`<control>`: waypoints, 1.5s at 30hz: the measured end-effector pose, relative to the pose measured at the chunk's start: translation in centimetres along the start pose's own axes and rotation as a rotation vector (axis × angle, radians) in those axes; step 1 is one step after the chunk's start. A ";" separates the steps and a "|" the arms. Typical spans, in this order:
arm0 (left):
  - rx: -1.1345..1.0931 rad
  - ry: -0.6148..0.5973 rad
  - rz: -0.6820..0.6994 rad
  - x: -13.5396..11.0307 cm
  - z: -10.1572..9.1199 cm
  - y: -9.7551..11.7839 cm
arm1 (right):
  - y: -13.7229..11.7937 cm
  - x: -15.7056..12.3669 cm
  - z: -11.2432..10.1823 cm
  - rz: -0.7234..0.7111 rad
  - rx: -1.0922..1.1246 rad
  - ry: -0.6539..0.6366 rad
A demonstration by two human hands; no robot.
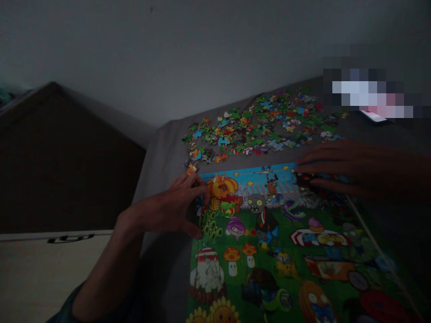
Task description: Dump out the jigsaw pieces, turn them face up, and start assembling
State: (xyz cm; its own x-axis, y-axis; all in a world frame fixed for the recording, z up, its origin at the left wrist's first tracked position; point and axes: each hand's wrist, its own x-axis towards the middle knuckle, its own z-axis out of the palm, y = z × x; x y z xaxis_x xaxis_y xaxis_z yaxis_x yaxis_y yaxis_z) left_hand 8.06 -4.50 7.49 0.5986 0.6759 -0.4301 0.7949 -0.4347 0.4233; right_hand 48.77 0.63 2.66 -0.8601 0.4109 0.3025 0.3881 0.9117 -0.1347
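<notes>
A colourful cartoon puzzle picture (235, 262) lies on the grey surface in front of me, with pumpkins, mushrooms and zombies on a green and blue ground. My left hand (182, 202) rests at its upper left edge, thumb apart from the bent fingers. An orange and white jigsaw piece (191, 169) lies just beyond those fingers. Across the upper right part of the picture, my right hand (340, 166) stretches with its fingers extended, covering some of the print. Many loose jigsaw pieces (249, 128) are spread behind the picture.
Grey cloth (158, 157) covers the surface, which meets a pale wall (202, 54) at the back. A blurred-out bright device (373, 115) lies at the far right. On the left stand a dark panel (74, 170) and a light drawer front (50, 273) with a handle.
</notes>
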 end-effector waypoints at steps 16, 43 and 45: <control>0.011 -0.021 -0.022 0.2 0.1 0.1 | 0.2 -0.4 0.2 0.030 0.001 -0.047; -0.014 -0.012 -0.027 0.1 0.0 -0.2 | 0.2 -0.4 0.3 0.009 -0.005 -0.019; -0.010 -0.013 -0.038 0.1 -0.1 -0.2 | 0.2 -0.4 0.3 0.009 -0.017 -0.021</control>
State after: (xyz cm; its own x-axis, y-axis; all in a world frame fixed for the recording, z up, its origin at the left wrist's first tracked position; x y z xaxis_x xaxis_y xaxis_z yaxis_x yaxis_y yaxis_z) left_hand 7.96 -4.31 7.40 0.5694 0.6841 -0.4559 0.8160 -0.4032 0.4142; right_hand 49.14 0.68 2.25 -0.8629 0.4195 0.2817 0.4016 0.9077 -0.1217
